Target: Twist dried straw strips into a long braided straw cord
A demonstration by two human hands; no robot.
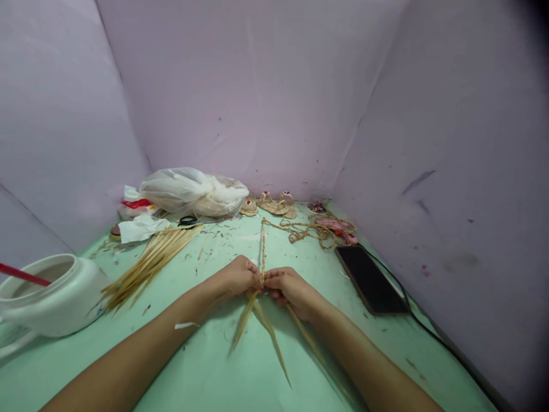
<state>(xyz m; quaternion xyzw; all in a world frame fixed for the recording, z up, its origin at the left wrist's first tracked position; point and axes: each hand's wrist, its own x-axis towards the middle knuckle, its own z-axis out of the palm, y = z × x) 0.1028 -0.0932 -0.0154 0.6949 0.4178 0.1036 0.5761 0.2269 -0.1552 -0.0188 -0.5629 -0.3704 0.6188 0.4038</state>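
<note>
My left hand (240,277) and my right hand (288,289) meet at the middle of the green table (214,372), both pinched shut on a straw braid (263,246). The finished braid runs away from my fingers toward the back of the table. Three loose straw strands (266,326) fan out from under my hands toward me. A bundle of straw stalks (150,260) lies to the left of my left hand.
A white jar (55,300) with a red stick stands at the left edge. A black phone (369,279) with a cable lies at the right. At the back are a plastic bag (193,191), scissors (187,220), coiled braid (315,230) and small woven pieces (274,204).
</note>
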